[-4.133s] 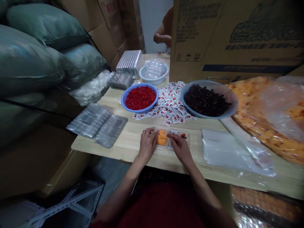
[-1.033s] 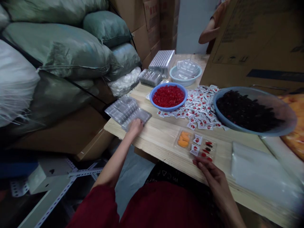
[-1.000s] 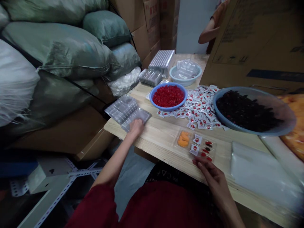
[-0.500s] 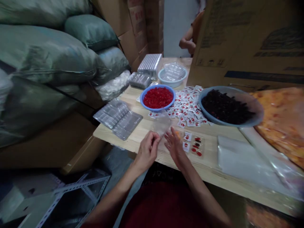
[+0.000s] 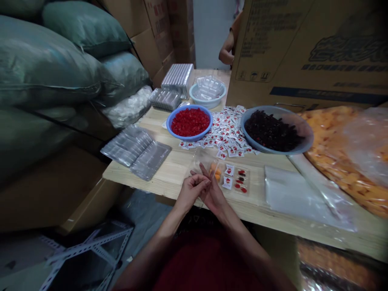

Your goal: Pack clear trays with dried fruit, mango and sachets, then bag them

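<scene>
My left hand (image 5: pixel 190 190) and my right hand (image 5: pixel 214 193) meet at the table's near edge. Together they hold a thin clear plastic lid (image 5: pixel 203 161) that stands tilted up above their fingertips. My left fingers pinch its lower edge, and my right fingers lie straight against it. Just right of the hands, a clear compartment tray (image 5: pixel 232 180) lies on the wooden table (image 5: pixel 178 161). It holds orange pieces, two red-and-white sachets and a few red and dark pieces. The lid partly covers the tray's orange end.
A blue bowl of red pieces (image 5: pixel 190 122), a heap of sachets (image 5: pixel 228 129) and a grey bowl of dark pieces (image 5: pixel 274 130) stand behind. Stacked clear trays (image 5: pixel 136 148) lie left, plastic bags (image 5: pixel 291 194) right. Orange pieces (image 5: pixel 348 153) sit in plastic. Another person's arm (image 5: pixel 226 50) shows behind a carton.
My left hand left the tray stack at the table's left, bringing a clear lid. My right hand moved from the filled tray's near edge to meet it. The view swung right.
</scene>
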Demonstrator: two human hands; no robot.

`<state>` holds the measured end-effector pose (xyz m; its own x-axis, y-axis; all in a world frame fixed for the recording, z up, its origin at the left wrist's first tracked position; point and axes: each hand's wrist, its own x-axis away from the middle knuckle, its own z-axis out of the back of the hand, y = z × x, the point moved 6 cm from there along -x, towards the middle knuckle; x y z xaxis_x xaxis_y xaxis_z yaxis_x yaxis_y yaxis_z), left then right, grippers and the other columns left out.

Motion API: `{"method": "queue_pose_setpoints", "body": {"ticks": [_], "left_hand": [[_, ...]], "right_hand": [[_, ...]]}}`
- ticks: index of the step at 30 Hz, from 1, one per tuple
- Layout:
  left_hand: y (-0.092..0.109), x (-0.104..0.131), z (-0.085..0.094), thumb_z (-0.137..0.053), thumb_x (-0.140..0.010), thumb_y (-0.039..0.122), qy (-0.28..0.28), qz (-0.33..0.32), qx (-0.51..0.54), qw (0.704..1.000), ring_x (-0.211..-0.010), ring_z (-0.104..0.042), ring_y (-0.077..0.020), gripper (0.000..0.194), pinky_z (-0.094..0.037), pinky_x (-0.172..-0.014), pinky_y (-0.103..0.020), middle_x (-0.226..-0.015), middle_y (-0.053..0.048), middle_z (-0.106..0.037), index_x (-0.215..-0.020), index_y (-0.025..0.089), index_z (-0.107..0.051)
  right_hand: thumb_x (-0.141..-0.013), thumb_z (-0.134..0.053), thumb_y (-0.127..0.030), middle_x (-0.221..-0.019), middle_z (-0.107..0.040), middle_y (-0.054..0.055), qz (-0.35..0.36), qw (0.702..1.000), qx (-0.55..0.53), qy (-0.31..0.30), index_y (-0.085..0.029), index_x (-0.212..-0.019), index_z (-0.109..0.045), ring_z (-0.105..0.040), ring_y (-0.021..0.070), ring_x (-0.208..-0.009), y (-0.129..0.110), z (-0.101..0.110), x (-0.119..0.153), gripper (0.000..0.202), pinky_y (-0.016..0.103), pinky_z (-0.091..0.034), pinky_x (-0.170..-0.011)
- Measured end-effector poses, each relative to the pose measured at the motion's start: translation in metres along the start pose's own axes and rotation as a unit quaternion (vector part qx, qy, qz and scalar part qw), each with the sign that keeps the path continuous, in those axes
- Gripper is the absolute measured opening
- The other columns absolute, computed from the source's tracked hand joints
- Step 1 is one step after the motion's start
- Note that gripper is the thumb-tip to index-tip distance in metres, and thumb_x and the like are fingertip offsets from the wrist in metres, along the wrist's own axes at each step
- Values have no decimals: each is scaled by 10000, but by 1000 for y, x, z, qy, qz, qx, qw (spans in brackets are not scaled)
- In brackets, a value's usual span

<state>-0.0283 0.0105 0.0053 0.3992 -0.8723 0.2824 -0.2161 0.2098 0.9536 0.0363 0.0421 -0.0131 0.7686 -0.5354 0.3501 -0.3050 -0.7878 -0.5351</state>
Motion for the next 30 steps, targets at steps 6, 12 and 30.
{"method": "queue_pose_setpoints", "body": {"ticks": [6, 12, 30], "left_hand": [[4, 8, -4, -713, -803, 426, 15, -24, -29, 999, -553, -502, -102, 254, -386, -554, -226, -626, 11, -605, -779, 174, -695], [3, 11, -5, -684, -839, 416, -3, -38, -40, 998, -572, -497, -98, 255, -381, -557, -217, -651, 10, -601, -806, 164, -689], [-2, 20, -7, -690, -836, 408, -3, -13, -19, 1000, -559, -469, -81, 270, -361, -551, -205, -626, 18, -579, -798, 141, -685]], "right_hand": [[-833, -569, -729, -1309, -663, 26, -4, 1000, -3, -2, -409, -1418, -512, -559, 249, -1266, 3, 4, 5, 670, 444, -439, -1048], [-856, -581, -687, -1273, -686, 23, 9, 1000, -25, -12, -387, -1374, -566, -573, 241, -1251, 3, 4, 9, 599, 436, -443, -1049], [-853, -604, -663, -1276, -681, 31, -2, 999, -32, -19, -372, -1337, -602, -580, 229, -1225, 10, 7, 16, 564, 409, -483, -986]]}}
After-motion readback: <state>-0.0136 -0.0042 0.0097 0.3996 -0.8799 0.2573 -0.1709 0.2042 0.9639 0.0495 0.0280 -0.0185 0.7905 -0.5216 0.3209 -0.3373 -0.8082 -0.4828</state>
